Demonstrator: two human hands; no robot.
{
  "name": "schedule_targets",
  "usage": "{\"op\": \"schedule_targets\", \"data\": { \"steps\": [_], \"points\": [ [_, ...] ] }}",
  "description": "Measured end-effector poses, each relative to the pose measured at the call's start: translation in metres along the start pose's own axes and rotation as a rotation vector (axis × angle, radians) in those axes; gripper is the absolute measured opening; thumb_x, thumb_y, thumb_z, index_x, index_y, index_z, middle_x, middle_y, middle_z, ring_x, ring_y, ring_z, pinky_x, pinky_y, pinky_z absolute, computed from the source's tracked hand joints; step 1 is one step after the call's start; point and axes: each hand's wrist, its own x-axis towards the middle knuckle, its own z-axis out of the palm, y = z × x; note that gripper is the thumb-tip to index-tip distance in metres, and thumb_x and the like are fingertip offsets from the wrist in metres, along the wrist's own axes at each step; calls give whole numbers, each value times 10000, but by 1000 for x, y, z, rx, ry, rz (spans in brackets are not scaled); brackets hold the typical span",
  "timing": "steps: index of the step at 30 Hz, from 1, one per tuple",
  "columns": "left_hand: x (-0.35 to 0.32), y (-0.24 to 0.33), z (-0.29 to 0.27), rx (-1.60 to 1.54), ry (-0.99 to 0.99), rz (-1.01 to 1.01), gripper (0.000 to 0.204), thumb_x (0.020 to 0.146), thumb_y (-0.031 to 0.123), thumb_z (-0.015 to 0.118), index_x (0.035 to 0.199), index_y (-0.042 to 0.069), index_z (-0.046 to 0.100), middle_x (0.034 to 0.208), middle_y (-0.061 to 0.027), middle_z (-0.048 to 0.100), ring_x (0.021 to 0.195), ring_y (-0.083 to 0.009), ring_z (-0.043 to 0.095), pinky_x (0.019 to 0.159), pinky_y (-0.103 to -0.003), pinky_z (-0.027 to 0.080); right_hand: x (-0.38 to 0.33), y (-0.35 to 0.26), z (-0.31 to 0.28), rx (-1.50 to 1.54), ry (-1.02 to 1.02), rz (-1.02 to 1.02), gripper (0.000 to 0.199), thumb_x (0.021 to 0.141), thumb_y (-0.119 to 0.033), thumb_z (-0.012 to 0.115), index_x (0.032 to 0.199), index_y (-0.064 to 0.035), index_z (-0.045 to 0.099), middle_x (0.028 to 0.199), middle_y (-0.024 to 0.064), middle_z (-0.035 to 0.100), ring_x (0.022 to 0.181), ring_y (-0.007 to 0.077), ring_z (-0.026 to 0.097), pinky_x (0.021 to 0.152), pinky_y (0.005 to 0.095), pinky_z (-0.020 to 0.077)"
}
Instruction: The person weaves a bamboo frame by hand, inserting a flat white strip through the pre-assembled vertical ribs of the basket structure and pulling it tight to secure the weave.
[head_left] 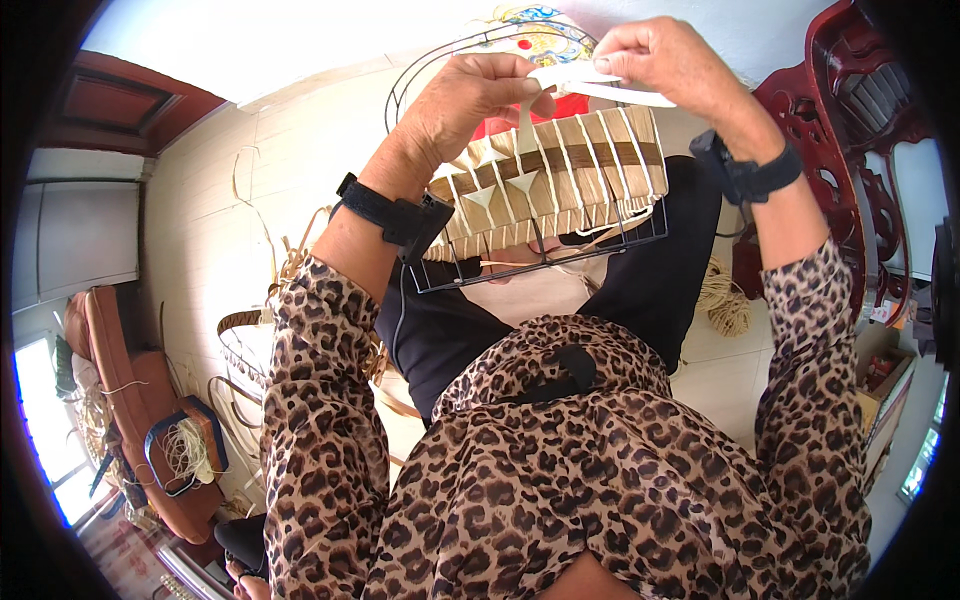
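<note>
A pale flat strip [645, 98] runs between my two raised hands. My left hand [465, 98] pinches it between thumb and fingers, and its tail hangs down over the weaving. On the other side my right hand [672, 68] grips the strip with thumb and bent fingers. Just below both hands, a tan woven panel [560, 178] with a dark band and pale cords lies on my lap. Small pale triangular folds [522, 183] stand out on its face. The panel is set in a black wire frame [541, 263], whose rounded part rises behind my left hand.
A carved dark red wooden chair [815, 125] stands on the right. Bundled tan fibre [724, 302] lies on the floor beside my leg. Loose strips and a coiled band [240, 320] are at the left, near a brown sofa [160, 420]. Another person's hand [250, 583] shows at lower left.
</note>
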Motion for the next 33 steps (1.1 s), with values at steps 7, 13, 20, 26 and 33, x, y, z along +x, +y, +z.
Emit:
{"op": "schedule_targets", "data": {
  "steps": [7,13,20,26,33],
  "points": [
    [1,-7,-9,-148,-34,-10,184,833,155,560,917,5,626,821,-107,659,767,-176,636,709,-268,487,-5,10,40,-160,246,-5,203,760,-254,624,818,-61,649,671,142,602,635,272,598,589,375,454],
    [10,-2,-8,97,-48,29,156,817,165,594,849,18,637,763,-73,658,703,-126,622,649,-253,494,4,14,29,-259,402,-165,172,792,-223,596,806,-53,621,594,97,563,514,189,518,521,319,409],
    [18,-12,11,727,466,211,156,718,182,576,783,62,652,627,-172,583,567,-309,574,555,-360,474,-27,-56,31,-363,312,-185,143,741,-115,584,690,16,556,624,143,560,592,328,562,565,409,449],
    [27,-24,5,665,412,285,231,799,119,505,955,44,657,625,-52,603,558,-95,523,565,-257,459,-1,-8,29,-246,329,-89,101,805,-128,542,799,-41,591,614,71,600,501,143,564,504,270,445],
    [20,-18,-22,53,60,-126,177,796,113,581,908,1,658,645,-20,566,500,-59,439,425,-184,340,-21,-3,73,310,217,346,118,747,-124,565,743,-8,587,627,140,611,608,271,623,598,343,481]
  ]
}}
